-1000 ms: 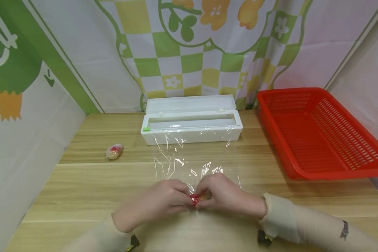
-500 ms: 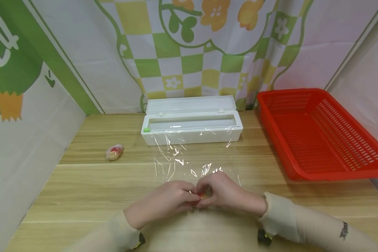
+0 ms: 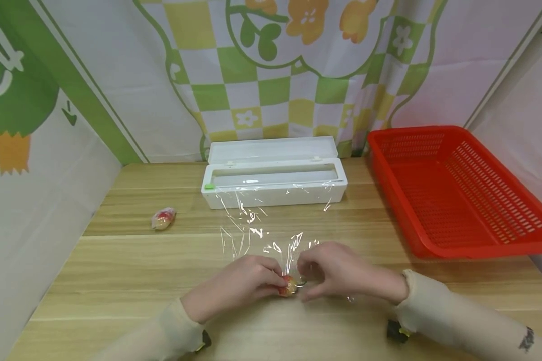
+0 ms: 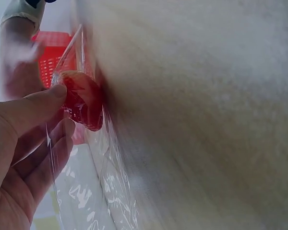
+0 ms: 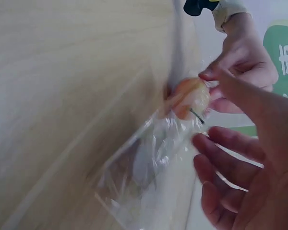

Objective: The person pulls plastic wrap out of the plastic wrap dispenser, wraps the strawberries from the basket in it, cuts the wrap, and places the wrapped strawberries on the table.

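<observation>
My left hand [image 3: 248,281] pinches a small red-and-yellow fruit [image 3: 288,286] between thumb and fingers, low over the table. A thin dark stem pokes from the fruit [image 5: 189,98] in the right wrist view. Clear plastic wrap [image 3: 271,235] runs from a white wrap dispenser [image 3: 275,195] to the fruit and lies around it. Just to the right, my right hand [image 3: 343,271] is held with thumb and fingers spread apart, nothing between them. In the left wrist view the fruit's red side [image 4: 84,103] shows through shiny film, with the thumb on it.
A wrapped fruit [image 3: 163,218] lies on the wooden table [image 3: 117,281] at the left. The dispenser's lid [image 3: 273,149] stands raised at the back. A red perforated basket [image 3: 408,210] occupies the right side. Patterned cloth [image 3: 293,95] hangs behind.
My right hand has let go of the fruit and moved off to the right, its fingers parting. My left hand has shifted slightly right with the fruit.
</observation>
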Tool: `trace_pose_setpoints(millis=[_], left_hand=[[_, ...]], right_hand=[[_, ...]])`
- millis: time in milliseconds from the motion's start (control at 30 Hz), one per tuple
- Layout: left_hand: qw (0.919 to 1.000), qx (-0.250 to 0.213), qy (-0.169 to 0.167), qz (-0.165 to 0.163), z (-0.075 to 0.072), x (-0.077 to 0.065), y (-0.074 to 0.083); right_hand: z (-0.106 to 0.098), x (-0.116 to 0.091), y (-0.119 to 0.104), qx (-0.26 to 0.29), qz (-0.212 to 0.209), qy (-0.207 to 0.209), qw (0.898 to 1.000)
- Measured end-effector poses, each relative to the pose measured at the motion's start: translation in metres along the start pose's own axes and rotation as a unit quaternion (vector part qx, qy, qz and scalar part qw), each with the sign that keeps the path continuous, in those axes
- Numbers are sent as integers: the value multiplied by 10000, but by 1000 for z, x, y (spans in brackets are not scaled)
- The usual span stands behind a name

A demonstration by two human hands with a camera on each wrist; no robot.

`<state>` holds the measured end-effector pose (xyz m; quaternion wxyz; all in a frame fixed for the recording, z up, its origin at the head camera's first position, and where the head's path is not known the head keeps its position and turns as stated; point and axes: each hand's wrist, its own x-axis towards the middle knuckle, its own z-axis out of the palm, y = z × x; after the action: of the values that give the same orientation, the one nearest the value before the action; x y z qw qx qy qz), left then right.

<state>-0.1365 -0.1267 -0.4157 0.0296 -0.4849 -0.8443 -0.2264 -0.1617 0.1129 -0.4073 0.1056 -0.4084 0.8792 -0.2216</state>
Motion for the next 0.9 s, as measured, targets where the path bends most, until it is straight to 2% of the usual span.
trace_pose_setpoints(millis=[100,200,333,433,500,733,900], left_hand=[[10000,-16,9,30,0,1,-1],[10000,-30,-43,-28,-1,1,-2],[9997,-102,-159,-184,-2,2,-1],[9993,-182,-218,-257,-3,2,-1],[9991,-217,-238,-268,-3,3,-1],[9988,-309,-270,-274,-3,3,-1],[9979,-497,-249,-323,-3,3,-1]], right_hand=[[-4,-9,2,-649,-183,-300,9973],[-4,-14,5,-746,-313,-498,9955],[-8,-18,13,-7,-328,-762,9966],[-13,-21,20,761,-258,-998,9918],[-17,-24,25,1078,-230,-1091,9879],[-30,-36,38,1477,-269,-1019,9834],[-42,-43,46,1491,12,-1000,9837]])
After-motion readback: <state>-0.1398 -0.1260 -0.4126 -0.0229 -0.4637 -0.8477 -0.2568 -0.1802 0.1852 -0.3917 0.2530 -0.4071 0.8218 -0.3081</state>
